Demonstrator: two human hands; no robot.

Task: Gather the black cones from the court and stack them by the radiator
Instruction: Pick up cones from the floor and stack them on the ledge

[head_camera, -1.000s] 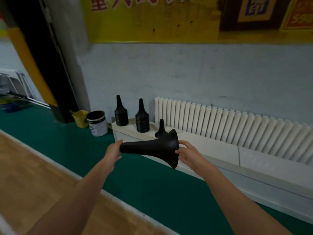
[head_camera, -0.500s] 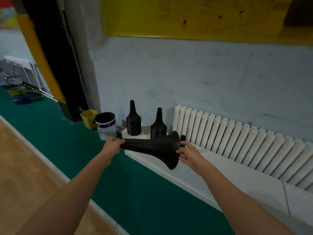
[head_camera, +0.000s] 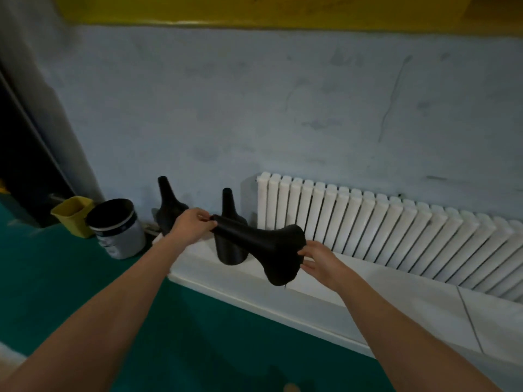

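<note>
Nearest is the green floor (head_camera: 85,292), and over it two bare forearms reach forward toward the radiator (head_camera: 396,230). The hands are apart, and each one is clamped on one end of the held black cone (head_camera: 263,247). The left hand (head_camera: 192,226) pinches the narrow tip with curled fingers. The right hand (head_camera: 319,260) holds the rim of the wide base, with the thumb on the rim. This cone lies almost level in the air, in front of the left end of the radiator and above the white ledge (head_camera: 396,292) that runs below the radiator.

Behind the held cone, a standing cone (head_camera: 229,251) is upright on the ledge, just left of the radiator. The held cone crosses in front of it and hides its middle part; only its tip and its lower body show. A second standing cone (head_camera: 167,205) is farther left of the radiator, partly behind the left hand.

Still more to the left of the radiator, on the floor, there is a white bucket (head_camera: 119,230) with a black inside, and a yellow bin (head_camera: 74,215) touches or almost touches it. Behind the radiator rises the pale blue wall (head_camera: 283,108), with a yellow band (head_camera: 254,9) at its top.
</note>
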